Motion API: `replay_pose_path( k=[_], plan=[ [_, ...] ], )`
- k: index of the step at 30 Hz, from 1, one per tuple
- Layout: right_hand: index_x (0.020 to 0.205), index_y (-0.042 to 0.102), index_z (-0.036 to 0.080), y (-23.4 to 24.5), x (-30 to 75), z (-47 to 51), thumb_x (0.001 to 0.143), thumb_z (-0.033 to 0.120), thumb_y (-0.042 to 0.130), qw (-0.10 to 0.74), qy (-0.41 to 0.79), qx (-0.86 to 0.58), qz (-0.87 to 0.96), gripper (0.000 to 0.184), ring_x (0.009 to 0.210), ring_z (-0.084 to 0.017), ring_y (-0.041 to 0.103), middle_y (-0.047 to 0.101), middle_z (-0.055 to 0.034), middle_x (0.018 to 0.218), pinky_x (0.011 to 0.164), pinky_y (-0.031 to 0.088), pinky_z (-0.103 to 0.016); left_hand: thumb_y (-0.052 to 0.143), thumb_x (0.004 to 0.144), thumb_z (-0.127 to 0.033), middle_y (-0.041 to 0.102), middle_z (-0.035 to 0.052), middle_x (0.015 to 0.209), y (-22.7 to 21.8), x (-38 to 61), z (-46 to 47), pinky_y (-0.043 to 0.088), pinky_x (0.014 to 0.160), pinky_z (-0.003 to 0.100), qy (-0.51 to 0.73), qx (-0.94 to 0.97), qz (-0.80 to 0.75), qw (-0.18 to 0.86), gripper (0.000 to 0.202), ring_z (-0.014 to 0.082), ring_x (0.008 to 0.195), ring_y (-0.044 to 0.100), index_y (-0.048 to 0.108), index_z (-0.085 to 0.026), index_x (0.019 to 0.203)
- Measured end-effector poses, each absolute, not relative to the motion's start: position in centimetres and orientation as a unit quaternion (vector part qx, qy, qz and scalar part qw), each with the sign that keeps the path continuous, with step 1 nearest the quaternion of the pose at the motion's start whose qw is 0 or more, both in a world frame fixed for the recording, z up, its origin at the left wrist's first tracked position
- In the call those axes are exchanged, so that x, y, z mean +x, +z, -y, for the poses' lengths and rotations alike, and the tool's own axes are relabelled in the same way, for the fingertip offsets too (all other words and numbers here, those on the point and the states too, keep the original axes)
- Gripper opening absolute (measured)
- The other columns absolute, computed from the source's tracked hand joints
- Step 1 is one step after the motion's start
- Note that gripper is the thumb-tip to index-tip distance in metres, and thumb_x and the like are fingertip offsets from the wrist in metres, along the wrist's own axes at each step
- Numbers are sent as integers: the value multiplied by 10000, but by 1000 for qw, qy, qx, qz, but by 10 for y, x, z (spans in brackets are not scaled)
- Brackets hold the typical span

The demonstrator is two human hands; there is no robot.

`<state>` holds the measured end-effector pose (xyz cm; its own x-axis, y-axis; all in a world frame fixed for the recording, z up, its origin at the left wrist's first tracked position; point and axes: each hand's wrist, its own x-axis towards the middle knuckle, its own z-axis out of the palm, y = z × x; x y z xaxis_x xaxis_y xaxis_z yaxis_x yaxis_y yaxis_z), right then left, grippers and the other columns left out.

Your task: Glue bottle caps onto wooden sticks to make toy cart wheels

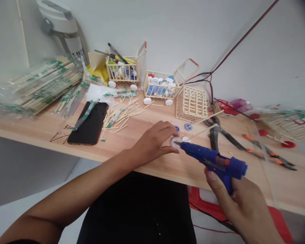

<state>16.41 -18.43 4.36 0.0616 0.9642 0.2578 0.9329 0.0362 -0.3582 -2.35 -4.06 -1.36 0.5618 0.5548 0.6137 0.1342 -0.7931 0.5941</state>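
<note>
My right hand [240, 200] is wrapped round the grip of a blue glue gun [208, 156]. Its metal nozzle points left and meets a white bottle cap [175, 141] near the table's front edge. My left hand [157, 140] has thumb and fingers closed round the edge of that cap. Just behind are two blue bottle caps, one [188, 126] with a thin stick across it and the other [177, 128] by my left fingertips. Another white cap [185, 139] lies beside the nozzle, partly hidden.
Behind stand two stick carts [124, 71] [161, 86] on white cap wheels, holding caps and tools. A stick cage [191, 103], pliers [264, 152], loose sticks [124, 115], a black phone [88, 123] and bagged stick bundles [45, 84] surround the work spot.
</note>
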Motion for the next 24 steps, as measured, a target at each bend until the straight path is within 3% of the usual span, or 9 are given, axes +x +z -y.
replay_pose_path(
  k=[11, 24],
  plan=[
    [530, 360, 254, 44, 161, 184, 908, 486, 467, 222, 17, -684, 694, 456, 294, -109, 392, 395, 43, 370, 320, 262, -250, 692, 793, -410, 642, 77, 1025, -15, -24, 40, 461, 916, 349, 424, 850, -202, 240, 335, 201, 1007, 571, 584, -165, 994],
    [608, 493, 217, 45, 161, 185, 922, 522, 430, 214, -8, -680, 701, 442, 269, -107, 374, 382, 59, 355, 311, 250, -256, 683, 796, -416, 648, 81, 1003, -16, -24, 40, 475, 895, 354, 438, 847, -196, 229, 341, 198, 982, 575, 587, -147, 982]
  ],
)
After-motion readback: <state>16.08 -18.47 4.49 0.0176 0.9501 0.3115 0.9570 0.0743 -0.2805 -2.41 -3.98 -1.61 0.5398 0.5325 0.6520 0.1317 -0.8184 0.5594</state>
